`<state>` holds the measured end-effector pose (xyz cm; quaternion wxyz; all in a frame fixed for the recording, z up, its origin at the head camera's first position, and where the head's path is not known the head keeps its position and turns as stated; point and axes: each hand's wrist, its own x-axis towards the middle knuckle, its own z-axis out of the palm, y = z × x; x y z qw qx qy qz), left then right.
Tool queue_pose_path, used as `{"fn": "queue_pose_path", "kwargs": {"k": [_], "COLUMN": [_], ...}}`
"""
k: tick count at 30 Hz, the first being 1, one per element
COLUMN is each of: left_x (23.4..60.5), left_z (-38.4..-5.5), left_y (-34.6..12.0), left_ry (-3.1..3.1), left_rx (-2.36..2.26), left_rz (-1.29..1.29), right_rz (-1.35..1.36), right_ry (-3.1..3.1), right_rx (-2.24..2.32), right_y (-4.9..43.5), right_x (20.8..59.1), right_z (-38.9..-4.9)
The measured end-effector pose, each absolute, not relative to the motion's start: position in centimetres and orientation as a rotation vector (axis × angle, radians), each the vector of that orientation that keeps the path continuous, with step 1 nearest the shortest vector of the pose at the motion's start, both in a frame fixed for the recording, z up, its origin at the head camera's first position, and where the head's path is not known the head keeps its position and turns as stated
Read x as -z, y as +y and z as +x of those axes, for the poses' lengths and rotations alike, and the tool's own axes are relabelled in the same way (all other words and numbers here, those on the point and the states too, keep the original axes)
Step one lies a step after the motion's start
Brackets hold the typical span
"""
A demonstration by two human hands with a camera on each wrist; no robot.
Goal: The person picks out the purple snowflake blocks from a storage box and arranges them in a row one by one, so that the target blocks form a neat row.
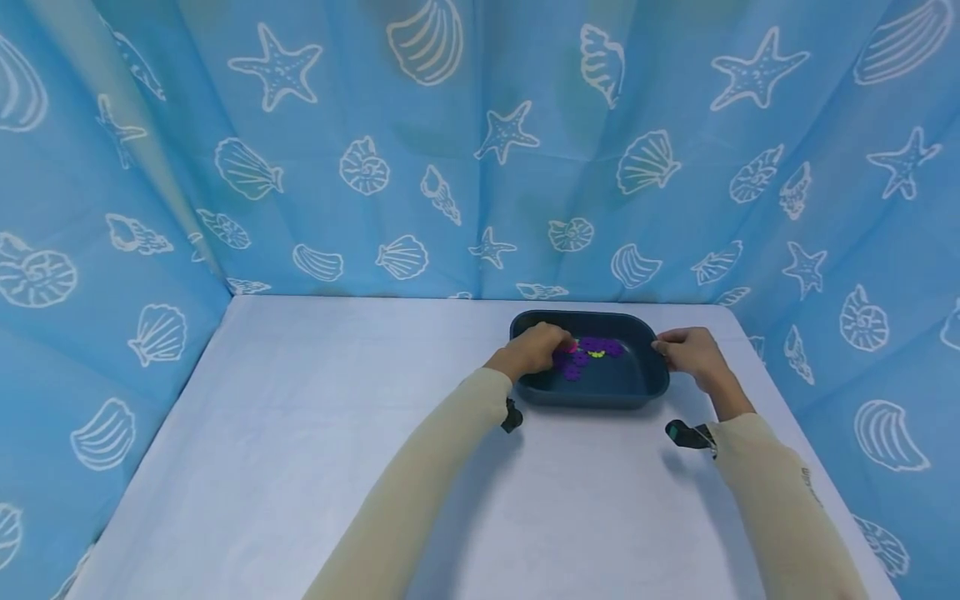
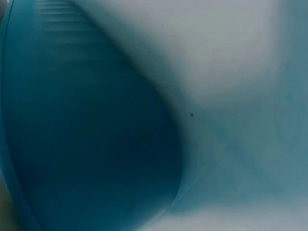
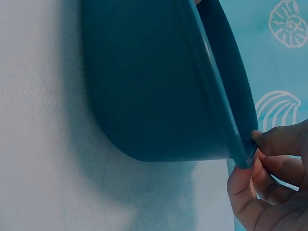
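A dark blue-green plastic tub point(image 1: 592, 400) with rounded corners stands on the table. Inside it lie several small purple pieces point(image 1: 592, 343), a yellow piece point(image 1: 597, 354) and a pink piece point(image 1: 573, 346). My left hand point(image 1: 536, 347) reaches over the tub's left side, its bent fingers pointing inward, with the pink piece right at the fingertips; I cannot tell whether they pinch it. At the opposite end, my right hand point(image 1: 692, 352) pinches the rim between thumb and fingers, as the right wrist view shows up close. Only the tub's wall point(image 2: 96, 120) fills the left wrist view; the hand is out of it.
White cloth point(image 1: 300, 417) covers the table to the left and in front of the tub. A blue curtain point(image 1: 480, 192) with white shells and starfish hangs behind and along both sides. Dark wrist devices point(image 1: 688, 434) show below the sleeves.
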<state>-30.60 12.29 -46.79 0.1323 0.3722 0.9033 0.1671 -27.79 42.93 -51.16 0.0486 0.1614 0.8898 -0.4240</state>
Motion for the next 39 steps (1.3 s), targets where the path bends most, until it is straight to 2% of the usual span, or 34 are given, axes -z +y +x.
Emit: {"fn": "queue_pose_path", "kwargs": {"k": [6, 8, 13, 24, 39], "left_x": [47.2, 47.3, 47.4, 48.0, 44.9], "left_z": [-30.8, -30.9, -30.9, -31.1, -31.8], "left_y": [12.8, 13.0, 13.2, 13.3, 9.8], "left_ry": [2.616, 2.624, 2.639, 2.656, 2.588], "left_rx": [-0.461, -0.447, -0.445, -0.429, -0.954], "left_rz": [1.039, 1.039, 1.020, 1.057, 1.098], "right_rz": [0.488, 0.516, 0.504, 0.558, 0.507], "right_ry": [2.728, 2.688, 2.666, 2.666, 2.665], "right_rx": [1.259, 1.272, 1.291, 1.337, 1.293], "right_y": [42.8, 41.8, 41.0, 41.9, 39.9], "right_x": [51.2, 49.5, 48.0, 49.6, 46.6], "right_z": [-27.8, -27.1, -26.3, -27.1, -25.3]}}
